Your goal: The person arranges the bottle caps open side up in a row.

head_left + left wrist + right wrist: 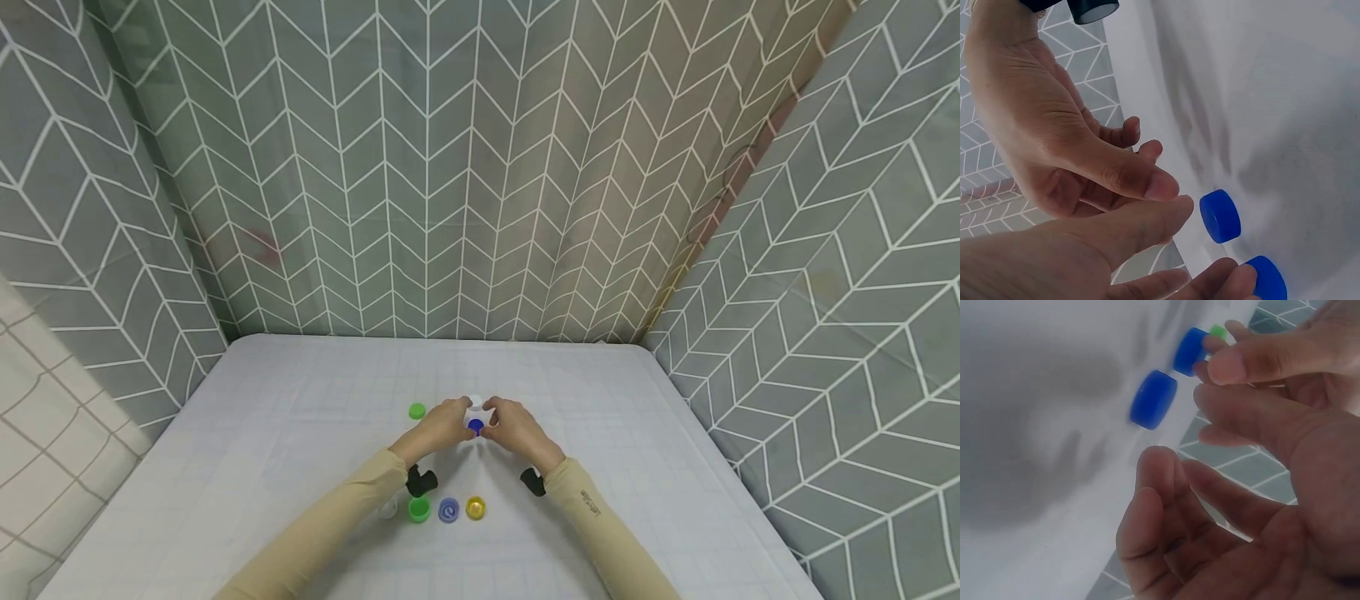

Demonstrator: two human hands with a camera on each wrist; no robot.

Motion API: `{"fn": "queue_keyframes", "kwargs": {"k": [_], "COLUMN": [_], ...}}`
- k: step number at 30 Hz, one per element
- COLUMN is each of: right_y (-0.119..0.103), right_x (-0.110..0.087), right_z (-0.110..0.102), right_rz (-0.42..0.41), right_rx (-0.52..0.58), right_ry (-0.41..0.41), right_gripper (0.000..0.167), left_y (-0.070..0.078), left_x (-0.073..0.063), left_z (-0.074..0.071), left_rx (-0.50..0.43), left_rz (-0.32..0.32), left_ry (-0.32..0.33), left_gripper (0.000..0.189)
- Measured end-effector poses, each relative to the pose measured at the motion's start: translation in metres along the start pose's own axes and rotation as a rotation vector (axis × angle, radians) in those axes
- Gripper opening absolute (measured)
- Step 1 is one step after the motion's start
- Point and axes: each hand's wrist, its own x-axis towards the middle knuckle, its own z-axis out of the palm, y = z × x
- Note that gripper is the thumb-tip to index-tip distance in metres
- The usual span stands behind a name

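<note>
While both hands meet over a desk (225,467) covered in white cloth with a faint grid, the head view shows the left hand (441,426) and right hand (521,429) with fingertips close together, framing a round blue cap (476,425) and, beyond it, a small pale disc (476,402) whose edges are hard to make out. A smooth green disc (417,411) lies to the left of the left hand. Nearer the wearer stands a row of round, hollow pieces: a clear piece (387,507), partly hidden by the left arm, then a green piece (419,509), a translucent violet-blue piece (448,510) and a glossy amber piece (476,508). Grey curtains (427,167) with white chevron lines form the background.

In the left wrist view, two short, smooth-sided blue cylinders appear, the upper cylinder (1220,216) near the thumbs and the lower cylinder (1270,279) cut off and overlapped by the left fingertips; contact cannot be told. The left thumb and fingers stand apart.

In the right wrist view, the same pair sits beyond the fingers, which are loosely bent with nothing between them and the thumb. Left fingertips overlap the farther cylinder; a green fragment (1217,331) shows behind, mostly hidden.
</note>
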Motion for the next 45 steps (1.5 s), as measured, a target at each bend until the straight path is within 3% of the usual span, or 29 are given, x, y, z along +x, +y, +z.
{"fn": "queue_keyframes", "kwargs": {"k": [9,17,24,36,45], "right_y": [0.0,0.003,0.006,0.008,0.008], "right_x": [0.002,0.005,0.007,0.007,0.007], "right_z": [0.009,0.016,0.021,0.024,0.024], "right_rz": [0.008,-0.029,-0.03,-0.049,-0.048], "right_rx": [0.007,-0.006,-0.008,0.008,-0.006], "right_ry": [-0.034,-0.033,-0.034,-0.004,-0.006], "right_gripper": [0.048,0.048,0.043,0.022,0.022], "left_y": [-0.004,-0.003,-0.006,-0.01,-0.009], "left_x": [0.003,0.005,0.005,0.003,0.004], "left_z": [0.007,0.006,0.009,0.01,0.012], "left_rx": [0.027,0.009,0.017,0.0,0.045], "left_rz": [0.002,0.052,0.037,0.125,0.072], "left_ry": [0.005,0.0,-0.007,0.036,0.031], "left_gripper": [0.051,0.015,0.012,0.008,0.013]}}
